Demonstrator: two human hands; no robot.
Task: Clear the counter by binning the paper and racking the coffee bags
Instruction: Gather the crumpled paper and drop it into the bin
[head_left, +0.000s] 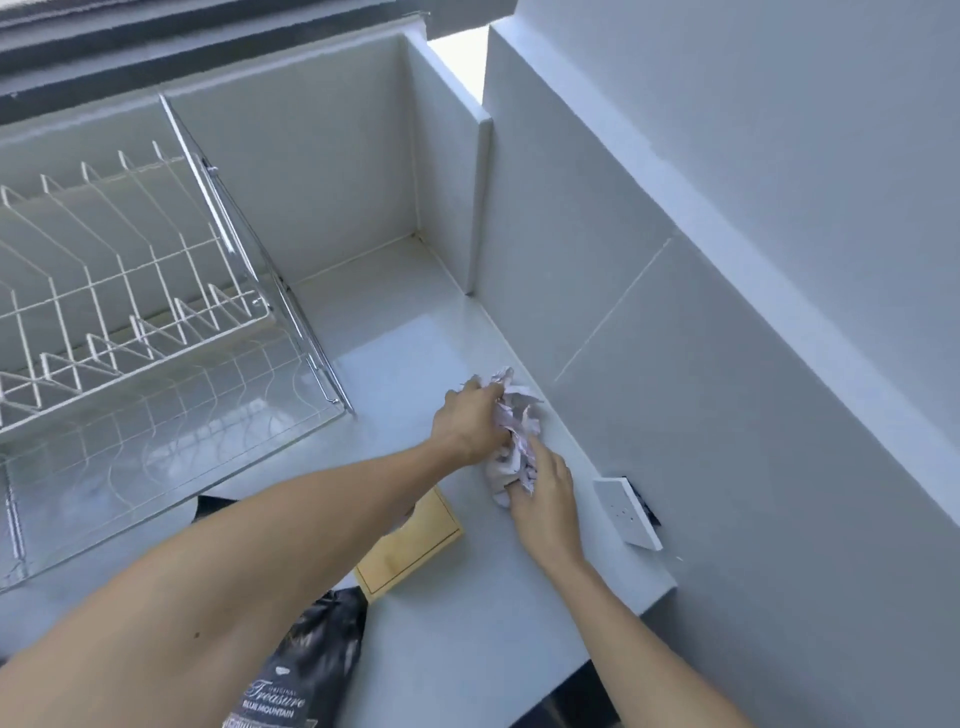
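Observation:
A crumpled wad of white and pink paper lies on the white counter close to the right wall. My left hand grips its far left side and my right hand grips its near end, so both hands are closed on it. A black coffee bag printed "Treasure Blue Mountain" lies near the front edge, partly under my left forearm. A tan coffee bag lies flat just behind it. A dark corner of another bag peeks out beyond my left forearm.
A wire dish rack with a chrome frame fills the left of the counter. A white wall socket juts from the right wall near my right hand. A tiled recess sits at the back. The counter ends at the right front corner.

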